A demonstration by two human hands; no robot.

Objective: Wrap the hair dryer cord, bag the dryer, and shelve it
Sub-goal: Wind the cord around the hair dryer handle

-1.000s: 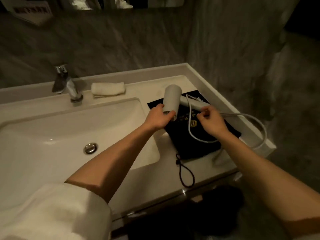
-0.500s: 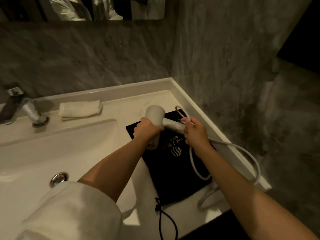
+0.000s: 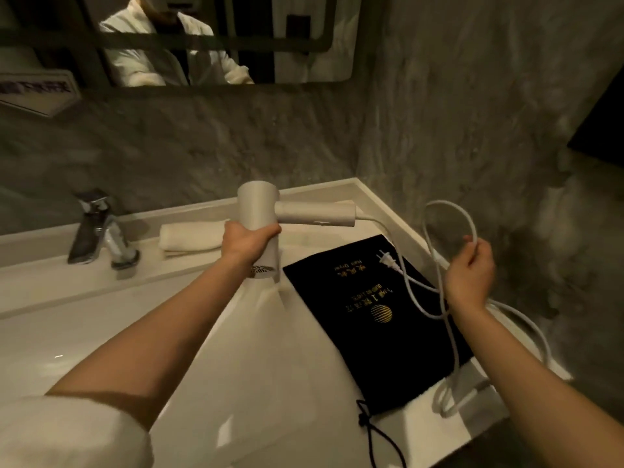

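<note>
Above the black bag [image 3: 371, 319] lying flat on the bench [image 3: 263, 383], our left hand [image 3: 244, 243] wraps its grip round the hair dryer [image 3: 266, 217], our right hand [image 3: 471, 270] pinches a loop of the cord [image 3: 449, 211], the plug [image 3: 388, 260] resting on the bag, whose gold lettering is too dim to read.
</note>
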